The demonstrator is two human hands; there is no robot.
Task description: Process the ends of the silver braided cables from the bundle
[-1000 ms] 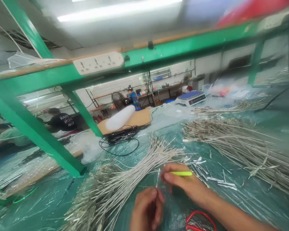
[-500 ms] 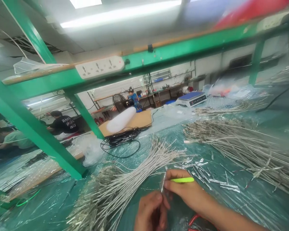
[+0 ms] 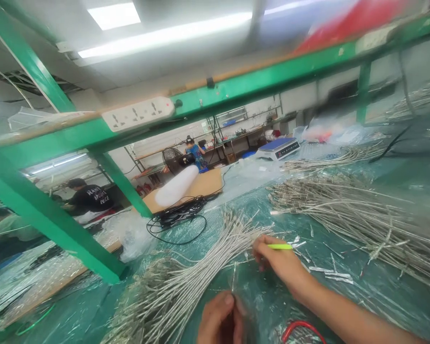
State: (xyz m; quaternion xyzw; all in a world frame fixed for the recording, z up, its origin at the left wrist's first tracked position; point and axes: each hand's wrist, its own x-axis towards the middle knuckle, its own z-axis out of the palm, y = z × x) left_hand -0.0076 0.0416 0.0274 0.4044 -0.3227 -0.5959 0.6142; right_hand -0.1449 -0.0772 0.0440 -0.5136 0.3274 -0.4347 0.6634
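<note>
My left hand (image 3: 220, 316) is closed at the bottom middle, thumb and finger pinching a thin silvery cable (image 3: 234, 278) whose tip points up. Apart from it, up and to the right, my right hand (image 3: 270, 252) has its fingers closed round a slim tool with a bright yellow-green handle (image 3: 281, 246); the working end is hidden. Left of both hands lies a fanned bundle of grey-white cables (image 3: 204, 267). Small strips of silver foil (image 3: 331, 273) are scattered right of my right hand.
A second cable pile (image 3: 344, 215) spreads across the right side. Red handles (image 3: 301, 325) lie near the front edge. Black cable coils (image 3: 179, 215), a scale (image 3: 277, 148) and a green frame with a power strip (image 3: 138, 114) stand beyond. Co-workers sit in the background.
My right hand has moved up and away from my left hand, still with the yellow-green tool. The left hand keeps its pinch on the cable. The view has shifted slightly.
</note>
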